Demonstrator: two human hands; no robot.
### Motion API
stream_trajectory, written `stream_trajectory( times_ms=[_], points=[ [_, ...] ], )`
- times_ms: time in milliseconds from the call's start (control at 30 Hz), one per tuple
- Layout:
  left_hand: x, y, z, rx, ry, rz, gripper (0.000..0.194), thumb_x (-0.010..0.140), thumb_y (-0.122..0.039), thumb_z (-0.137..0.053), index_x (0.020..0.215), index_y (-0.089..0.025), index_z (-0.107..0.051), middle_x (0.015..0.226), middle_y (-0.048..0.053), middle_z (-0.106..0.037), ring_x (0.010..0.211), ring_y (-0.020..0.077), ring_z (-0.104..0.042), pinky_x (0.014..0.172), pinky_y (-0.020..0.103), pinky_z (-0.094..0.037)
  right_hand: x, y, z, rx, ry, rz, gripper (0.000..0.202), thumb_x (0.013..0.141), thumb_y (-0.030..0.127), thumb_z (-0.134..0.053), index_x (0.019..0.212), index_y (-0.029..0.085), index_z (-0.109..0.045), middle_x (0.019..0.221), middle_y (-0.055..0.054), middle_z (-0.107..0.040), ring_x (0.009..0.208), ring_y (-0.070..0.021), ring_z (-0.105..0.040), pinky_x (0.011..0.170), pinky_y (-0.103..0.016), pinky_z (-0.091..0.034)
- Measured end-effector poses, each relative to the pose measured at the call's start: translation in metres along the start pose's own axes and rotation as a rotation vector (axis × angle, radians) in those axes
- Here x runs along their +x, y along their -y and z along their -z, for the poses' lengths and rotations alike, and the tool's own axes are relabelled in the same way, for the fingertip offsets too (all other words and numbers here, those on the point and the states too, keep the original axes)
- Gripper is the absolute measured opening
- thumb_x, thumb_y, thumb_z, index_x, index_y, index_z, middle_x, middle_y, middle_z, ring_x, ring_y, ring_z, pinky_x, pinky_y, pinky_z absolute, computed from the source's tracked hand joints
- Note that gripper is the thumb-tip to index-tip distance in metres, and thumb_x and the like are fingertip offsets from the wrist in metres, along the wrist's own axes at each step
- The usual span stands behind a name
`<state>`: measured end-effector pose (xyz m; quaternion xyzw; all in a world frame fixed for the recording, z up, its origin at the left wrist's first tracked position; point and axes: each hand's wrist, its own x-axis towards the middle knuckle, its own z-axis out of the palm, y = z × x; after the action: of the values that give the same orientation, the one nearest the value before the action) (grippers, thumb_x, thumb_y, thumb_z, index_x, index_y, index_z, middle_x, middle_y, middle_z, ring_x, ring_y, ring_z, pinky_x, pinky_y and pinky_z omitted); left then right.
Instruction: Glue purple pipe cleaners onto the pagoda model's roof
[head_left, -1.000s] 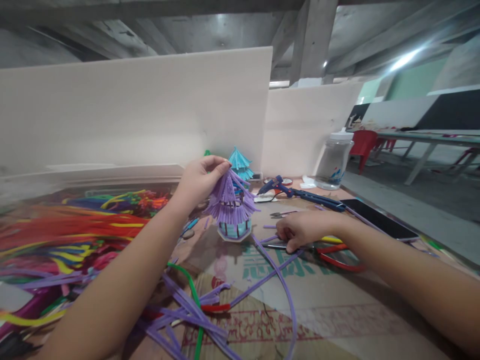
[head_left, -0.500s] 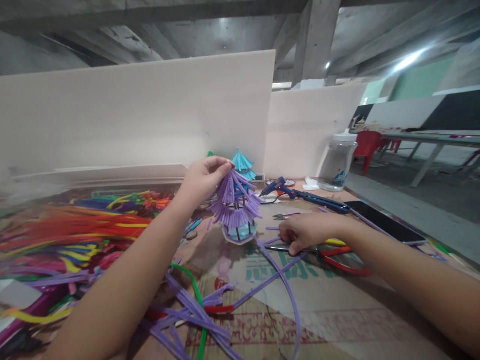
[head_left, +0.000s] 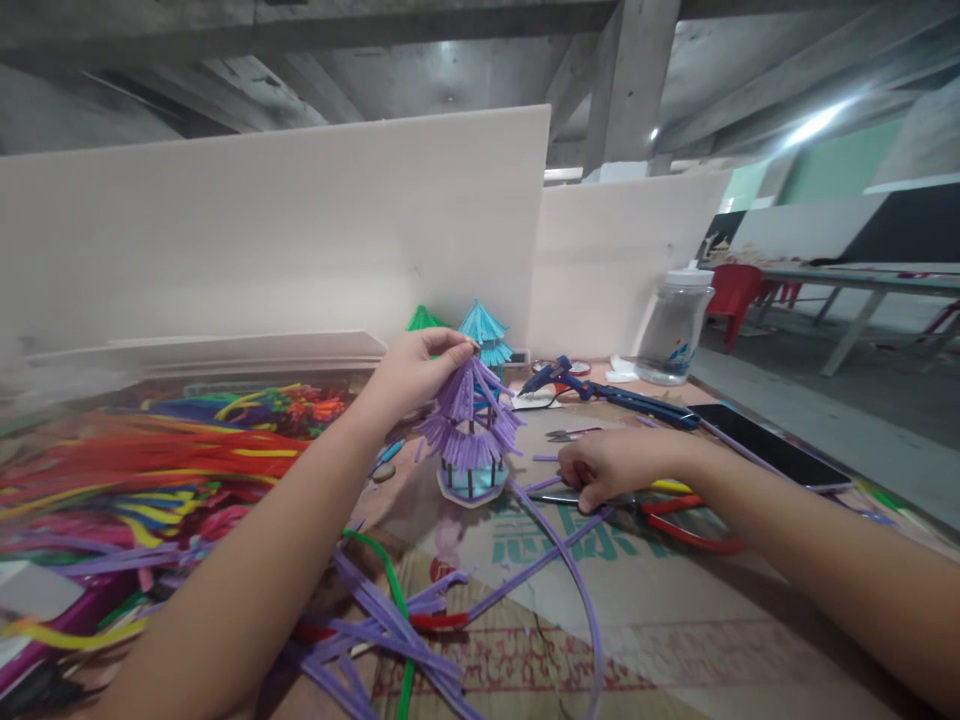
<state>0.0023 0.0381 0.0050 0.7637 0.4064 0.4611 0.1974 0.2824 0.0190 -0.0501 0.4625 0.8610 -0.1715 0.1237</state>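
Observation:
My left hand (head_left: 429, 368) pinches the peak of a small purple pagoda (head_left: 472, 440) with two fringed pipe-cleaner roofs, dark posts and a pale blue base. The pagoda stands roughly upright; whether its base touches the table is hard to tell. To the right, my right hand (head_left: 604, 468) is closed, fingertips down at the tabletop over the blades of red-handled scissors (head_left: 694, 530). Short purple pipe-cleaner pieces (head_left: 544, 483) lie by those fingertips, and whatever they pinch is hidden. One long purple pipe cleaner (head_left: 574, 580) curves across the cardboard in front.
Behind the pagoda stand a blue pagoda (head_left: 484, 325) and a green one (head_left: 424, 318). A glue gun (head_left: 555, 375), small snips (head_left: 570, 434), a phone (head_left: 772, 445) and a water bottle (head_left: 675, 325) sit farther right. Colourful pipe cleaners (head_left: 187, 450) heap on the left.
My left hand has come down slightly, and the pagoda with it, its base shifting a little left and nearer. More of the green pagoda shows. My right hand has stayed in place.

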Motion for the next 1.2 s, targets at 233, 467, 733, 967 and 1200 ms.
stream_trajectory(
  times_ms=[233,467,733,967,1200],
  points=[
    [0.004,0.009,-0.001,0.01,-0.001,-0.033,0.031,0.088,-0.042,-0.062,0.1,-0.016,-0.072,0.101,0.009,-0.076,0.089,0.0206,-0.069,0.082,0.033,-0.051,0.002,-0.002,-0.001,0.031,0.004,-0.009,0.034,0.072,0.044,-0.073,0.099,0.024,-0.068,0.093,-0.001,-0.071,0.082,-0.0206,-0.064,0.063,-0.028,-0.038],
    [-0.005,-0.008,0.015,0.36,-0.06,-0.227,0.033,0.092,-0.027,-0.059,0.123,-0.02,-0.067,0.105,0.007,-0.074,0.097,0.0211,-0.067,0.089,0.036,-0.049,0.003,-0.003,-0.002,0.0,-0.001,-0.006,0.034,0.072,0.045,-0.073,0.098,0.024,-0.069,0.092,-0.001,-0.07,0.081,-0.021,-0.063,0.061,-0.029,-0.036],
    [-0.009,-0.014,0.015,0.744,0.161,-0.476,0.02,0.086,-0.026,-0.071,0.104,-0.022,-0.078,0.094,0.008,-0.064,0.088,0.0223,-0.059,0.076,0.033,-0.045,0.004,-0.004,-0.002,0.002,-0.003,-0.01,0.033,0.073,0.045,-0.072,0.098,0.024,-0.068,0.091,0.0,-0.07,0.08,-0.0204,-0.062,0.06,-0.029,-0.037],
    [-0.008,-0.01,0.009,0.705,0.174,-0.518,0.02,0.092,-0.017,-0.056,0.086,-0.018,-0.076,0.092,0.008,-0.07,0.09,0.0213,-0.062,0.078,0.032,-0.046,0.007,-0.006,-0.004,0.042,0.003,0.009,0.032,0.072,0.043,-0.074,0.095,0.022,-0.068,0.089,-0.001,-0.069,0.077,-0.0188,-0.061,0.061,-0.028,-0.037],
    [-0.009,-0.015,0.016,0.427,-0.054,-0.32,0.016,0.094,-0.027,-0.054,0.09,-0.017,-0.066,0.085,0.003,-0.071,0.08,0.0176,-0.064,0.074,0.029,-0.047,0.006,-0.006,-0.004,0.055,0.017,0.022,0.032,0.073,0.042,-0.074,0.096,0.021,-0.068,0.088,-0.002,-0.069,0.076,-0.0188,-0.06,0.061,-0.028,-0.037]
  ],
)
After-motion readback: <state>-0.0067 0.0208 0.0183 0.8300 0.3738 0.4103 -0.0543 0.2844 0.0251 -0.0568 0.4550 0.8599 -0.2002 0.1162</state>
